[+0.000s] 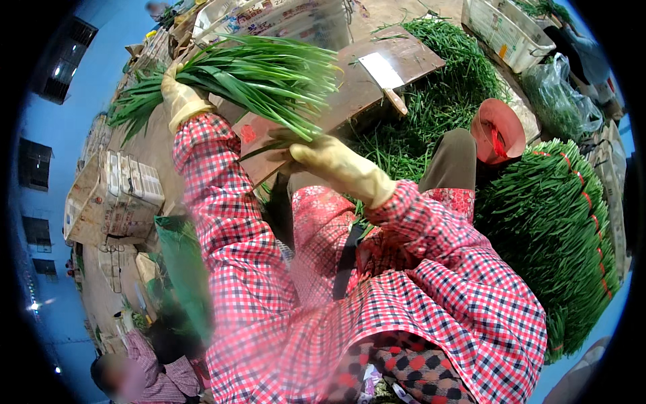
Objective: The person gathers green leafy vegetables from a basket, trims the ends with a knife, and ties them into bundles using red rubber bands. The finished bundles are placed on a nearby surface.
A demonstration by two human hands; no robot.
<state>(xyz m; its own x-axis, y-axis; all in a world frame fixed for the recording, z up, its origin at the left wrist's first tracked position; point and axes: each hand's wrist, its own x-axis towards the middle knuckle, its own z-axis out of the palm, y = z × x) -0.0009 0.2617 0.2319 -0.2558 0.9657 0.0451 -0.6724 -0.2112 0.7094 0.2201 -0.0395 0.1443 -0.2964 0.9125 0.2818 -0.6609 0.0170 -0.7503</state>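
My left hand (182,96), in a pale rubber glove, grips a large bunch of long green leaves like garlic chives (257,76) near their leafy end. The paler cut ends of the bunch fan out to the right, over a wooden board (348,101). Just below those ends is my right hand (338,164), gloved the same way, its fingers blurred by motion. A thin dark leaf (262,149) sticks out leftward from these fingers; whether they pinch it is unclear. On the board lies a cleaver (382,69) with a wide bright blade and wooden handle.
Loose green trimmings (454,65) heap beyond and beside the board. Tied bunches (545,242) are stacked at my right, near a red cone-shaped container (497,131). White plastic crates (133,187) stand left, with another crate (504,35) far right. A person (146,373) sits lower left.
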